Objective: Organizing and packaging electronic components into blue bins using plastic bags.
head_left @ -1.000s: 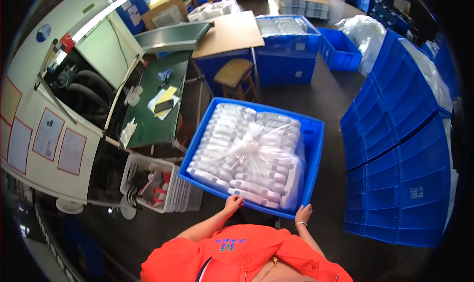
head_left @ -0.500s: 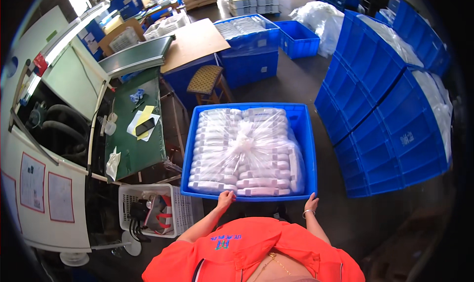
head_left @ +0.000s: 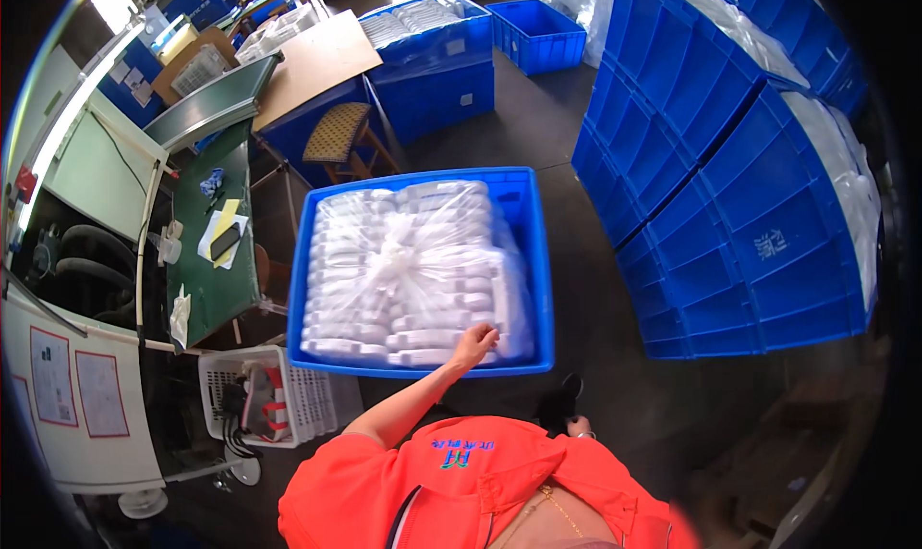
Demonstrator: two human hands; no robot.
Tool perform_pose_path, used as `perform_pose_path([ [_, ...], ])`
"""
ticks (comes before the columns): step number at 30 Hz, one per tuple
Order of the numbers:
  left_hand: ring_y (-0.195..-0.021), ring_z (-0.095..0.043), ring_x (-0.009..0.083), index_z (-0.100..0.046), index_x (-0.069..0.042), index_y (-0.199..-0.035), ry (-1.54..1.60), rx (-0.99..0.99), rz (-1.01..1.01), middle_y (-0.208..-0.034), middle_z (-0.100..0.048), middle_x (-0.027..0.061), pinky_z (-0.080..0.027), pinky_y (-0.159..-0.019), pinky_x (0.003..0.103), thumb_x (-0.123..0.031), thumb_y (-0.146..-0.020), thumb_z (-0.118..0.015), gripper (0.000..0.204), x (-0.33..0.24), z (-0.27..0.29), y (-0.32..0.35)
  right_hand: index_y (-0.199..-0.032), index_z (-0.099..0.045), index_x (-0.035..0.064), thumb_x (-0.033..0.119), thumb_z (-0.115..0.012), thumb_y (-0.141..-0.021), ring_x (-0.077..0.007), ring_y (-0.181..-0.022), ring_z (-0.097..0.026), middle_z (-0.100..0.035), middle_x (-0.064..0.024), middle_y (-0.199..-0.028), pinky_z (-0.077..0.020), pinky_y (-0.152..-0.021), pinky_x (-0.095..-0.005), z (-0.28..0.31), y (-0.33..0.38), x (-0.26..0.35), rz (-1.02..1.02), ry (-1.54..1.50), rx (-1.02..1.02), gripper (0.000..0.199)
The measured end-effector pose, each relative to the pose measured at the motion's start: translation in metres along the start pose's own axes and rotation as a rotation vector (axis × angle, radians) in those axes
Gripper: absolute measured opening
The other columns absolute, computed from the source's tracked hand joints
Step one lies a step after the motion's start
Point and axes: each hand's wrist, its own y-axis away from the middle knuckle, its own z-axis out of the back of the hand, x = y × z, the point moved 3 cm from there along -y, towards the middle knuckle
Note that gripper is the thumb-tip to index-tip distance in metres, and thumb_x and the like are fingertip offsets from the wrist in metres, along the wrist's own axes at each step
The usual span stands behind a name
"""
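My left hand (head_left: 477, 344) hovers over the near right part of a blue plastic bin (head_left: 543, 290), its fingers loosely curled with nothing visible in them. Inside the bin sits a clear plastic bag (head_left: 396, 253), gathered into a bunch at the middle and covering stacked white pieces in two columns. I cannot tell whether the hand touches the bag. Down by my right side is my right hand (head_left: 579, 426), off the bin and beyond its near right corner. Only part of that hand shows and its fingers are hard to make out.
Tall stacked blue bins (head_left: 730, 232) stand at the right. On the left, a green-topped table (head_left: 206, 261) carries a phone and papers, with a white basket (head_left: 312, 390) below. A stool (head_left: 338, 134) and another blue bin (head_left: 538, 42) are farther back.
Both hands have left the bin's near rim. My left hand has swung right over the bin; my right hand has dropped toward my body. The view has shifted, so the bin appears farther left.
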Motion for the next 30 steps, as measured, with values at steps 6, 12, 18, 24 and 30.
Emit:
perform_pose_path([
  [6, -0.082, -0.057, 0.0265, -0.053, -0.002, -0.100, -0.465, -0.331, -0.130, -0.095, -0.055, 0.0156, -0.047, -0.074, 0.035, -0.019, -0.078, -0.064, 0.030, -0.024, -0.103, -0.057, -0.079, -0.058, 0.0018, 0.018, -0.057, -0.083, -0.0114, -0.050, -0.056, -0.061, -0.0072, -0.067, -0.0449, -0.044, -0.0249, 0.148, -0.093, -0.073, -0.133, -0.528, 0.207, 0.017],
  [12, -0.083, -0.059, 0.0282, -0.058, -0.002, -0.097, -0.586, -0.396, 0.077, -0.096, -0.058, 0.0166, -0.047, -0.074, 0.035, -0.026, -0.077, -0.065, 0.032, -0.051, -0.142, -0.085, -0.061, -0.056, 0.0036, 0.018, -0.055, -0.083, -0.0104, -0.046, -0.052, -0.057, -0.0033, -0.056, -0.0419, -0.042, -0.0246, 0.286, -0.252, -0.110, 0.164, -0.257, -0.109, 0.026],
  [18, -0.061, -0.060, 0.0155, -0.063, 0.002, -0.081, -0.202, -0.334, 0.408, -0.068, -0.063, 0.0097, -0.049, -0.058, 0.029, -0.024, -0.077, -0.062, 0.026, -0.041, -0.112, -0.109, -0.087, -0.059, 0.0018, 0.018, -0.056, -0.085, -0.0126, -0.064, -0.061, -0.063, -0.0074, -0.076, -0.0490, -0.054, -0.0230, 0.283, -0.299, 0.126, 0.235, -0.464, 0.243, 0.016],
  [24, -0.060, -0.058, 0.0112, -0.060, -0.002, -0.087, 0.210, -0.675, 0.230, -0.072, -0.063, 0.0065, -0.046, -0.052, 0.023, -0.019, -0.083, -0.058, 0.018, -0.095, -0.043, -0.212, -0.095, -0.057, 0.0031, 0.024, -0.054, -0.087, -0.0120, -0.070, -0.062, -0.064, -0.0072, -0.084, -0.0476, -0.058, -0.0228, 0.288, -0.338, 0.305, 0.364, -0.349, 0.557, 0.023],
  [30, -0.062, -0.057, 0.0101, -0.060, -0.002, -0.087, 0.396, -0.631, -0.020, -0.073, -0.063, 0.0054, -0.046, -0.054, 0.021, -0.019, -0.085, -0.058, 0.017, -0.201, 0.004, -0.401, -0.094, -0.057, 0.0020, 0.022, -0.053, -0.086, -0.0120, -0.067, -0.062, -0.064, -0.0077, -0.081, -0.0477, -0.057, -0.0234, 0.319, -0.447, 0.421, 0.362, -0.126, 0.524, 0.022],
])
